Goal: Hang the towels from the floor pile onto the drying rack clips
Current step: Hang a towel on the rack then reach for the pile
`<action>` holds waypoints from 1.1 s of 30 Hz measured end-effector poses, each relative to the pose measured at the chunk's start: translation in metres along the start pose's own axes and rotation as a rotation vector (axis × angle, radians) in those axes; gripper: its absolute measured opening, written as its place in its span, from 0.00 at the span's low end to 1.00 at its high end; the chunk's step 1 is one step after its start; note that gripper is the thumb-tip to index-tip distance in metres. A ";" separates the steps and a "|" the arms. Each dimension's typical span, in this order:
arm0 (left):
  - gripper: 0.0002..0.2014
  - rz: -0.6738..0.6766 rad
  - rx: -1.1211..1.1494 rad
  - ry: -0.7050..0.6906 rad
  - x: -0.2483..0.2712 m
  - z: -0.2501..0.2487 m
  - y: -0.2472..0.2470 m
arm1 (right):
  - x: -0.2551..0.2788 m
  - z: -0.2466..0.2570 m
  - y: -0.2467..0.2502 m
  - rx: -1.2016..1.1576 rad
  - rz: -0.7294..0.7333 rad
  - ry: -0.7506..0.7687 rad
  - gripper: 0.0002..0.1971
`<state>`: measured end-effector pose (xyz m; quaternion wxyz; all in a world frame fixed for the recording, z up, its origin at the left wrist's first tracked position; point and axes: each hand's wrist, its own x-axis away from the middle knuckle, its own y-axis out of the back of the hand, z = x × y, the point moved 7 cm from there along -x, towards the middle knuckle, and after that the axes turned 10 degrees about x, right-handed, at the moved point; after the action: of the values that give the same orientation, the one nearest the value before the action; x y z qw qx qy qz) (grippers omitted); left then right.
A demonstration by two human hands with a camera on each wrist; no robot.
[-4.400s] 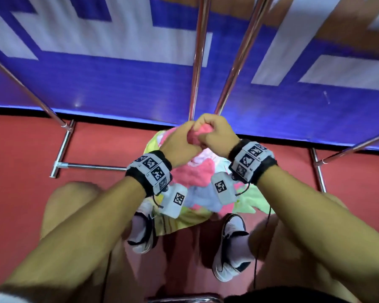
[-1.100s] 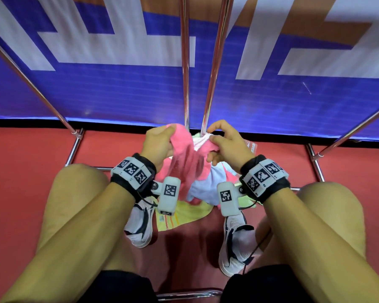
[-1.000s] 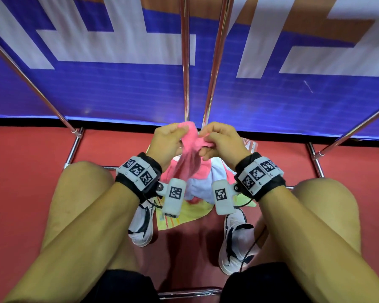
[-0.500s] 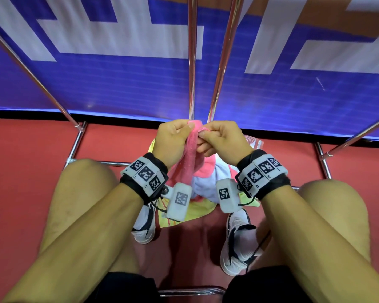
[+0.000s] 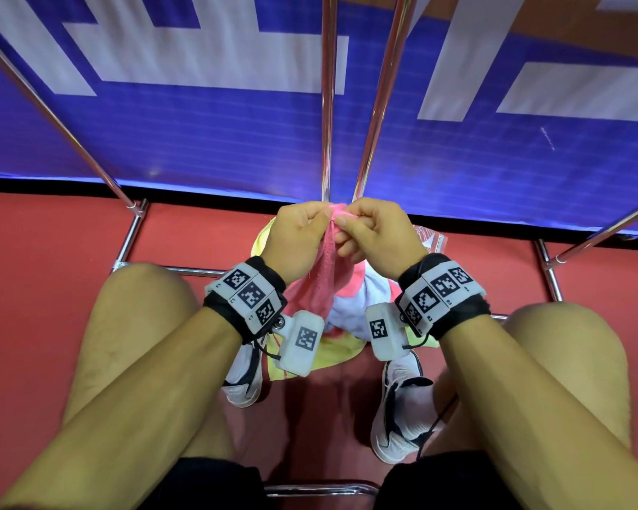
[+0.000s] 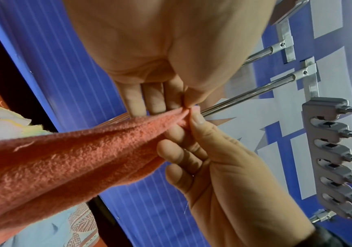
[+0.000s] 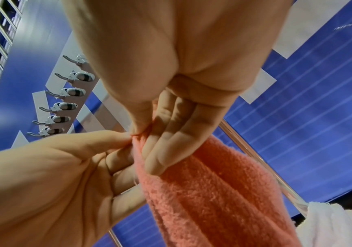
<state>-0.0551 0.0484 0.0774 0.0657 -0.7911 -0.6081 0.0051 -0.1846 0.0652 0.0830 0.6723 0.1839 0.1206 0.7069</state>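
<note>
Both hands hold one pink towel point(image 5: 328, 268) up above the floor pile point(image 5: 349, 311), in front of the rack's two upright poles point(image 5: 328, 104). My left hand point(image 5: 325, 215) and right hand point(image 5: 343, 221) meet fingertip to fingertip and pinch the towel's top corner. The cloth hangs down between my wrists. In the left wrist view the towel point(image 6: 65, 158) narrows to the pinch, with the right hand point(image 6: 191, 118) below it. A grey clip strip point(image 6: 329, 158) hangs on the rack, apart from both hands. It also shows in the right wrist view, clip strip point(image 7: 63, 107).
White, light blue and yellow towels lie on the red floor point(image 5: 52, 270) between my shoes point(image 5: 398, 417). Chrome rack legs point(image 5: 129, 233) run left and right on the floor. A blue and white banner point(image 5: 199, 141) stands behind the rack. My knees flank the pile.
A second ago my hands held the pink towel slightly apart. They have closed in on each other and now pinch the same corner, with the cloth gathered into a narrow hanging fold.
</note>
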 end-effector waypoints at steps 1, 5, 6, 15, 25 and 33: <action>0.13 0.001 0.007 0.005 0.000 0.000 -0.001 | 0.000 0.000 0.001 0.005 -0.012 0.009 0.09; 0.14 -0.002 0.001 0.020 0.001 -0.001 -0.003 | 0.000 0.000 0.004 0.012 -0.043 -0.002 0.08; 0.14 -0.003 -0.005 0.030 0.001 0.000 -0.003 | 0.000 -0.001 0.005 0.016 -0.042 -0.011 0.07; 0.10 0.092 -0.023 0.010 0.003 -0.001 -0.009 | 0.002 -0.004 0.010 0.052 -0.036 -0.047 0.06; 0.10 0.050 0.007 0.024 -0.002 -0.003 -0.001 | -0.001 0.001 0.017 0.259 -0.087 0.091 0.10; 0.10 -0.091 0.147 -0.046 -0.010 -0.021 0.027 | -0.003 -0.008 0.015 0.522 0.076 0.075 0.15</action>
<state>-0.0298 0.0299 0.0950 0.1097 -0.7554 -0.6428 0.0646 -0.2012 0.0619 0.0816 0.5702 0.3292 0.3167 0.6828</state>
